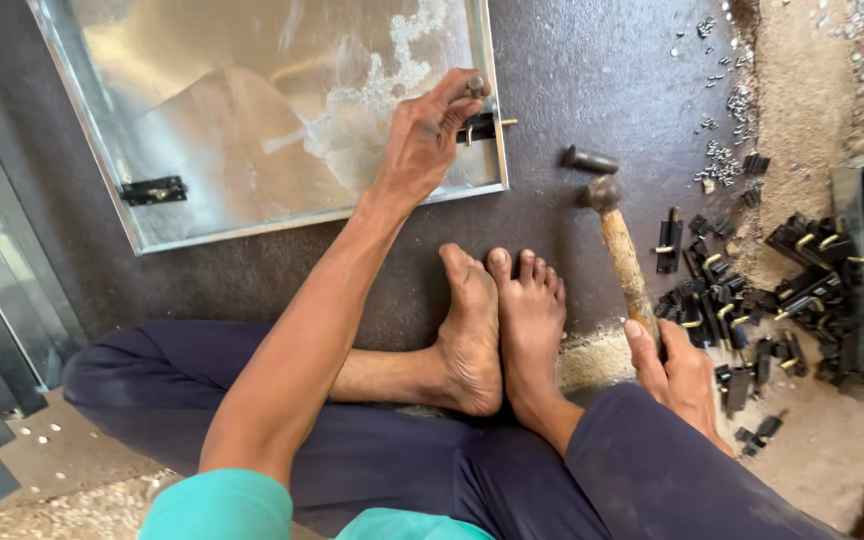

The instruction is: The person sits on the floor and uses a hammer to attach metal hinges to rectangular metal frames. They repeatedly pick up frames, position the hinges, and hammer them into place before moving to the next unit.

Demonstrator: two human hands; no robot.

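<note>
Head view: left fingers [457, 95] pinching black hinge [480, 128], right hand [677, 370] clenched on wooden-handled hammer [620, 245].

A shiny silver-grey metal sheet [252, 110] with whitish mottled patches lies on a dark charcoal mat [592, 70]. Two black hinges [153, 190] with brass-yellow pins sit on its edges. A hammer [620, 250] has a worn tan wooden handle and dull grey-brown head. Loose black hinges [792, 280] with yellow pins lie on sandy beige ground. Trousers [372, 460] are dark navy, the sleeve [217, 505] teal.
</note>
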